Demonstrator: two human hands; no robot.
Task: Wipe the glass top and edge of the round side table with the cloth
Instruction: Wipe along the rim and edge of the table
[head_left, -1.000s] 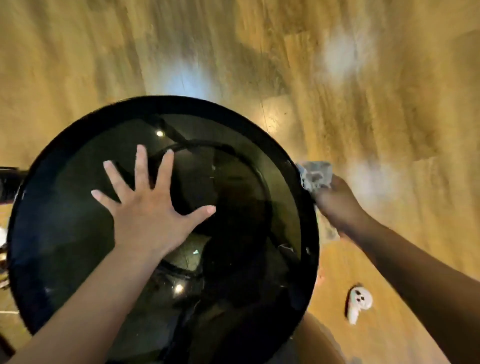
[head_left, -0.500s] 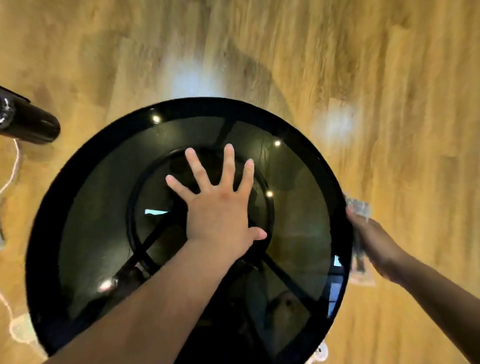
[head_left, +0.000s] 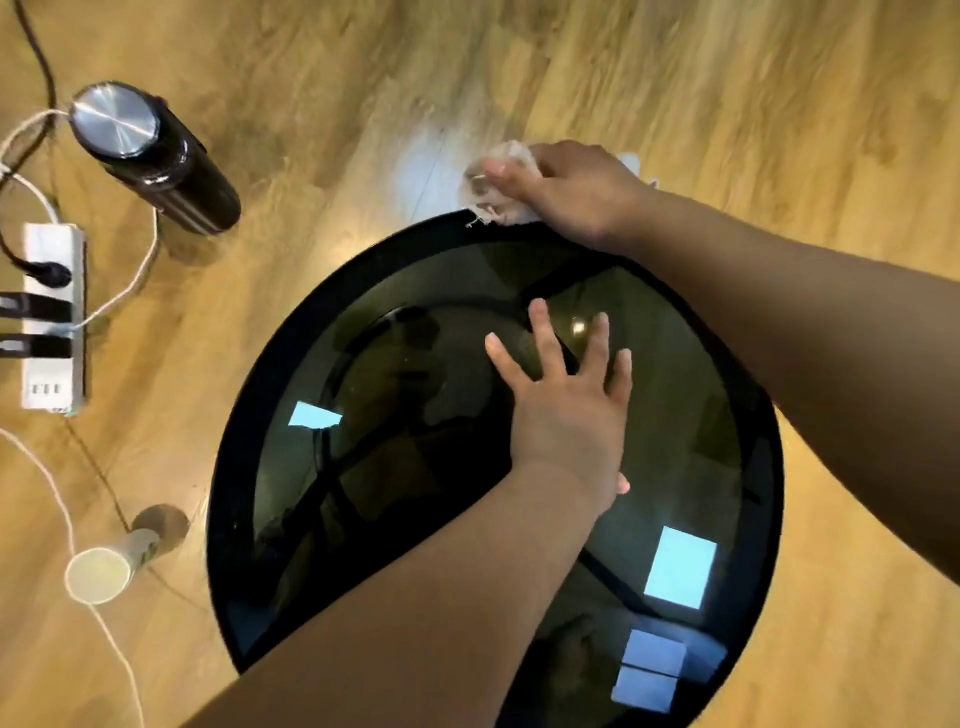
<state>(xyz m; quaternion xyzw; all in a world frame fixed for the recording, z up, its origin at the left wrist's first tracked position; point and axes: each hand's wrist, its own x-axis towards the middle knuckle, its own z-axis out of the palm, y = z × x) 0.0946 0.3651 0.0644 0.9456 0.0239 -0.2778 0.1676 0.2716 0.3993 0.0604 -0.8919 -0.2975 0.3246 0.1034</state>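
The round side table (head_left: 244, 467) has a dark glass top inside a black rim and fills the middle of the view. My left hand (head_left: 569, 410) lies flat on the glass near its centre, fingers spread, holding nothing. My right hand (head_left: 566, 187) is at the table's far edge, closed on a crumpled pale cloth (head_left: 491, 200) that presses against the black rim. Part of the cloth is hidden under my fingers.
On the wooden floor to the left stand a black cylinder with a silver cap (head_left: 150, 153), a white power strip (head_left: 52, 317) with plugs and cables, and a small pale cup (head_left: 104, 569). A white cable (head_left: 62, 499) trails along the floor.
My right hand has slid the cloth around the rim from the right side to the far edge. The view has swung, bringing the power strip and cup into sight. My left hand stays flat on the glass.
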